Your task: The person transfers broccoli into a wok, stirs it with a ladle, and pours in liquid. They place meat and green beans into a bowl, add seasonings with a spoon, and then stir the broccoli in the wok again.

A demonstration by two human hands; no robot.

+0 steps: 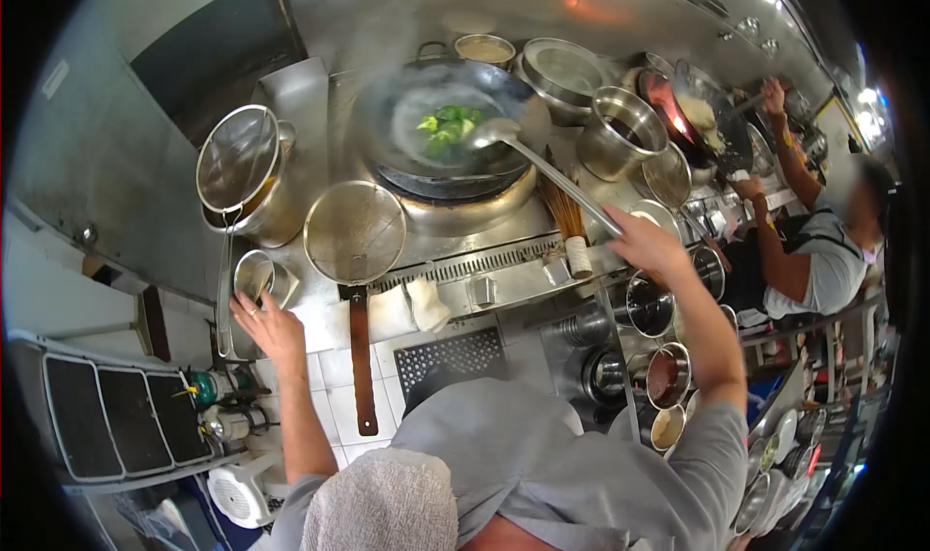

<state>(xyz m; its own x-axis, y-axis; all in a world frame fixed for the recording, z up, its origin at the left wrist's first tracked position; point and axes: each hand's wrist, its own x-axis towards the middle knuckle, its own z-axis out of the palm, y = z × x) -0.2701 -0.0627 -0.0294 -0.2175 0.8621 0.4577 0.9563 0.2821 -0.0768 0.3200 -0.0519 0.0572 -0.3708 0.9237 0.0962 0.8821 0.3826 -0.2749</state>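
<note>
My right hand [647, 245] is closed around the handle of a long steel ladle [552, 171]. The ladle's bowl hangs over the near right side of a steaming wok [387, 115], beside the green leafy vegetables [449, 128] in it. On the left, my left hand [267, 330] has its fingers stretched out and apart, the fingertips right at a small metal cup [281, 282]. Close by are a wire strainer [237, 159] resting over a steel pot [281, 212] and its long thin handle. A round mesh skimmer [355, 231] with a wooden handle lies between my hands.
A bamboo brush [567, 212] and folded cloth [387, 314] lie along the stove's front edge. Steel pots [620, 139] stand right of the wok. Farther right, a person [814, 251] works at another wok with flames. Several sauce containers [668, 377] sit beside my right arm.
</note>
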